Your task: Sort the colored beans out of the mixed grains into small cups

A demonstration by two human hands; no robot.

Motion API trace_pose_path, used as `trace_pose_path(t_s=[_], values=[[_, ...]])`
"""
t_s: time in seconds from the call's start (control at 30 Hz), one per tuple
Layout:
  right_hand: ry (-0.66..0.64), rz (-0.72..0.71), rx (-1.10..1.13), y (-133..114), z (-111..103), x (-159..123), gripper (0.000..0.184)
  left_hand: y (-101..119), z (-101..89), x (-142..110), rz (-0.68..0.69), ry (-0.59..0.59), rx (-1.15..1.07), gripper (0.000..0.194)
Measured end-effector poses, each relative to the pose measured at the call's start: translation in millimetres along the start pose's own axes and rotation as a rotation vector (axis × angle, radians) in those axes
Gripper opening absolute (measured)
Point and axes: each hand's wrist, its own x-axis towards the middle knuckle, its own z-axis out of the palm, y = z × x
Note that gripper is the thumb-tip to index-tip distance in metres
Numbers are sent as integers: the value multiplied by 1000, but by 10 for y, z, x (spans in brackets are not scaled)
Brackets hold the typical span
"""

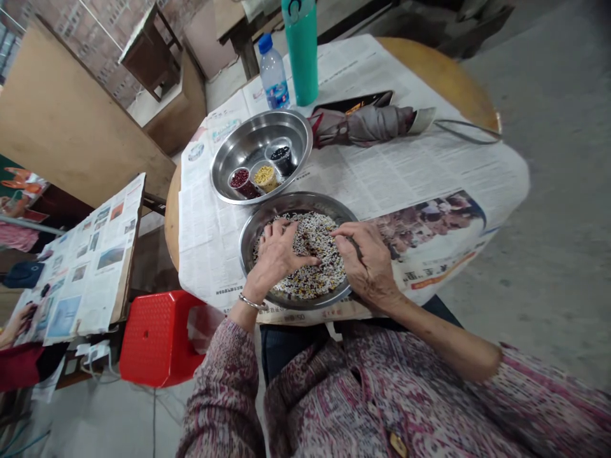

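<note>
Someone sits at a round wooden table (442,73) spread with newspaper (420,172), both hands down in a steel mixing bowl (296,202) that stands at the near edge, right in front of their lap. The bowl is heaped with mixed grains and beans (312,254), mostly pale with dark and yellow flecks. The left hand (279,251), a metal bangle (252,302) at its wrist, rests on the mix with its fingers (281,232) curled and loosely apart. The right hand (367,261) comes in from the other side, its fingers (346,234) held close together with their tips on the grains. The two hands nearly meet over the middle of the bowl (from here, I can't really tell if either is pinching anything). Just beyond sits a larger steel bowl (305,137) holding three small clear cups: red beans (241,182), yellow grains (266,178) and black beans (282,160). A folded grey umbrella (367,125) lies beside it on top of a phone (356,102), with a water bottle (273,73) and a teal flask (300,51) further along. Off to the left are a red plastic stool (157,337) and a newspaper-covered table (81,261), where another person's hand (16,324) rests.
</note>
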Motion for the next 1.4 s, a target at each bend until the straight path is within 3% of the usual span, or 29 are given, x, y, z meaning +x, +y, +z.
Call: trace_pose_path(t_s=[0.03, 0.2, 0.33, 0.5, 0.63, 0.77, 0.9, 1.1, 1.17, 1.3, 1.4], values=[[-4, 5, -2, 1, -1, 0, 19, 8, 7, -19, 11, -33, -6, 71], [-14, 21, -13, 12, -3, 1, 19, 91, 68, -45, 135, -134, -166, 24], [-12, 22, -17, 13, -3, 1, 19, 119, 29, -116, 155, -157, -236, 23], [-16, 10, -12, 11, -7, 2, 18, 115, -17, -382, 219, -197, -282, 20], [-17, 2, -20, 19, -10, 1, 19, 151, 25, -532, 303, -247, -302, 20], [-20, -1, -31, 24, -6, -2, 20, 191, 109, -530, 333, -269, -235, 26], [-3, -10, -17, 29, 5, -6, 19, 155, 156, -443, 234, -192, -69, 31], [-9, -5, -19, 32, 7, -3, 19, -50, 61, -308, 13, 122, 59, 28], [-11, -8, -24, 32, 7, -2, 19, -97, 30, -266, -33, 173, 60, 24], [-15, -11, -31, 26, 5, -5, 18, -108, 20, -133, -30, 120, 37, 53], [-16, -13, -28, 20, 4, -4, 17, -70, 36, 12, 38, 47, -31, 31]])
